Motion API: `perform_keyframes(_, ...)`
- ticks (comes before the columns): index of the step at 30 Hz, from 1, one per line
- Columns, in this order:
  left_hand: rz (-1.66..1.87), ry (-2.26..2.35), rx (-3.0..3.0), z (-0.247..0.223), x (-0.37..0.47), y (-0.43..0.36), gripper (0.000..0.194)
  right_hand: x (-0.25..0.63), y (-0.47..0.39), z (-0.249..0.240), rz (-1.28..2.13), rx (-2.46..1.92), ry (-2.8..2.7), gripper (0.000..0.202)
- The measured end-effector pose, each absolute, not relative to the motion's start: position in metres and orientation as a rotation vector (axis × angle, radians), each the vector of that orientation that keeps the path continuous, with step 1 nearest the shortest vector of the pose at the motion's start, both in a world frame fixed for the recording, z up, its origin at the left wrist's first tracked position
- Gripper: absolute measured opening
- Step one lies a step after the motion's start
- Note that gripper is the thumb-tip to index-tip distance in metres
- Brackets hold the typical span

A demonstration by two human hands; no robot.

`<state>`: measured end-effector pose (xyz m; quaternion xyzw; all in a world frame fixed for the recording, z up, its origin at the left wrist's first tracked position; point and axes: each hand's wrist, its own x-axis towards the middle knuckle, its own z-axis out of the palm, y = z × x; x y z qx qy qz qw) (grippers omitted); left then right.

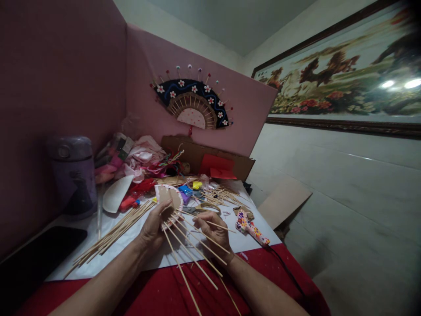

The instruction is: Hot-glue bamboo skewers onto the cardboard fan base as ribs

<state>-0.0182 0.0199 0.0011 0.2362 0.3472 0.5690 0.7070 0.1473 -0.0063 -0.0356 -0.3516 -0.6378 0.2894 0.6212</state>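
Note:
My left hand (154,226) grips a half-round cardboard piece (171,196) with a white and pink edge. Several thin wooden sticks (194,259) fan out from its lower side toward me. My right hand (212,226) is closed among these sticks, its thumb and finger pinched at one near the upper right of the fan. Behind the right hand lie scissors with gold handles (210,206). A flower-patterned glue gun (251,228) rests to the right, its black cable running over the red cloth (276,272).
A bundle of sticks (115,232) lies left of my hands, near a purple bottle (74,175) and a dark phone (42,250). Colourful craft packets (186,191) and more sticks (226,195) lie behind. A decorated fan (194,98) hangs on the pink board.

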Motion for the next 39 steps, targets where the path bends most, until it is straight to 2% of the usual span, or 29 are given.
perform_keyframes(19, 1.274, 0.781, 0.529, 0.0, -0.015, 0.023, 0.023, 0.149, -0.009, -0.034, 0.678, -0.845, -1.467, 0.002)
perform_keyframes(28, 1.332, 0.777, 0.527, -0.002, -0.017, 0.029, 0.026, 0.147, -0.006, -0.039, 0.767, -0.92, -1.37, 0.033)
perform_keyframes(33, 1.33, 0.751, 0.526, 0.0, -0.017, 0.028, 0.028, 0.149, 0.0, -0.043, 0.72, -0.934, -1.471, 0.017)
perform_keyframes(39, 1.233, 0.68, 0.445, 0.005, -0.018, 0.026, 0.032, 0.151, 0.003, -0.043, 0.744, -0.984, -1.427, 0.018)
